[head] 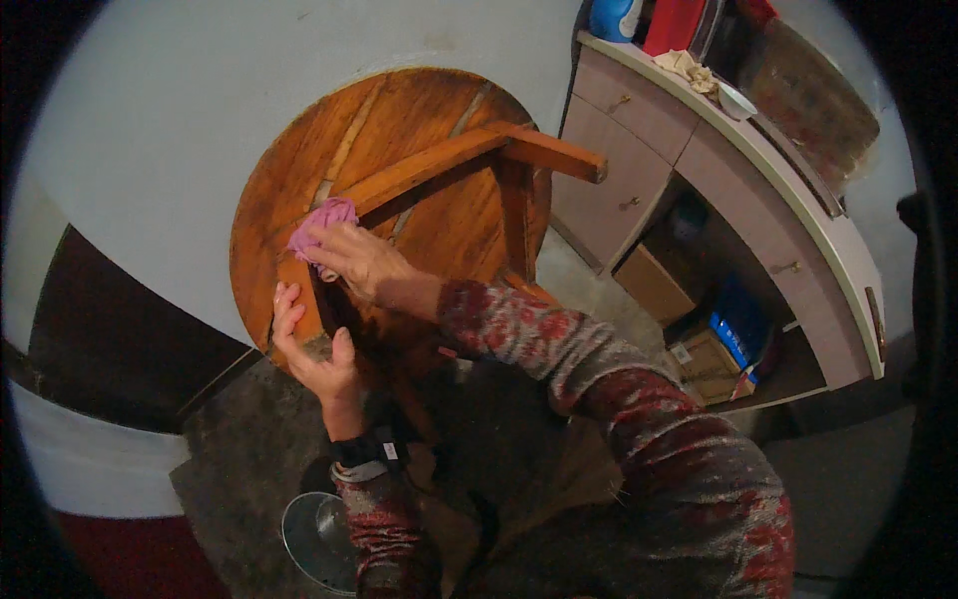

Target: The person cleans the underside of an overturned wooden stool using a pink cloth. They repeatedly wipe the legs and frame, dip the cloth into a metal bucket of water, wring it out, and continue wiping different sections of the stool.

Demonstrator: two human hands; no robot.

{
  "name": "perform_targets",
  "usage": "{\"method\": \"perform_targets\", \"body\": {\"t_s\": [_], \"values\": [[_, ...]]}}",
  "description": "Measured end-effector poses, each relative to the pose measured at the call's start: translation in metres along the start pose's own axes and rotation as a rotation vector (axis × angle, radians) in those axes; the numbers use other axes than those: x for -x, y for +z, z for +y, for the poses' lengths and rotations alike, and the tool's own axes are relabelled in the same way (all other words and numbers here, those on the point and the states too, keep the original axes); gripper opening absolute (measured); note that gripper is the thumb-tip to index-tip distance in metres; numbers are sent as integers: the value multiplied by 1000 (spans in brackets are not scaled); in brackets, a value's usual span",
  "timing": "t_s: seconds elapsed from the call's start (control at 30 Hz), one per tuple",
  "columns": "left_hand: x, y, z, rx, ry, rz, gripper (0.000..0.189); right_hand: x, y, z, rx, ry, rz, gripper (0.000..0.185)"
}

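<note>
A round wooden table (pixel 441 97) is tipped on its side against the pale wall, its underside, rails and legs facing me. My right hand (pixel 363 258) presses a crumpled pink cloth (pixel 325 224) onto the corner where two wooden rails meet. Below it, my left hand (pixel 318 344) is at a short wooden leg (pixel 301 299), thumb and fingers apart on either side of its end. A dark band with a small white tag is around my left wrist.
A cabinet (pixel 614 142) with drawers and an open compartment stands at the right. Cardboard boxes (pixel 711 363) are inside; a white bowl (pixel 737 101) and a crumpled beige cloth (pixel 687 69) lie on top. A metal basin (pixel 318 535) is on the floor at lower left.
</note>
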State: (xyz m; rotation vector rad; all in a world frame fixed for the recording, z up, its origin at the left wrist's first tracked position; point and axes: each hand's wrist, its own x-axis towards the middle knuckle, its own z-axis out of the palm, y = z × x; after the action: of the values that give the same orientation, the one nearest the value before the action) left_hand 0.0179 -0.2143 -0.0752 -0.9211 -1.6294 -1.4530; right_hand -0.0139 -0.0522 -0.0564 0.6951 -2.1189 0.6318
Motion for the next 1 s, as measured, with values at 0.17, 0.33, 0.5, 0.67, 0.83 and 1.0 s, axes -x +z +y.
{"method": "perform_targets", "body": {"t_s": [0.17,0.33,0.5,0.67,0.83,1.0], "values": [[0,-3,1,42,-38,42,39,19,-26,47,136,-104,77,41],[-3,-7,6,4,-56,29,37,65,-100,92,383,140,209,53],[-3,-7,10,-18,-84,41,38,69,-179,121,793,209,289,51],[-2,-6,8,-19,-49,52,39,71,-162,130,1207,411,-304,22],[0,-3,5,7,-53,67,40,135,-105,144,1130,473,-487,13],[-2,-4,-2,-37,-56,88,39,188,-81,118,819,763,-527,10]]}}
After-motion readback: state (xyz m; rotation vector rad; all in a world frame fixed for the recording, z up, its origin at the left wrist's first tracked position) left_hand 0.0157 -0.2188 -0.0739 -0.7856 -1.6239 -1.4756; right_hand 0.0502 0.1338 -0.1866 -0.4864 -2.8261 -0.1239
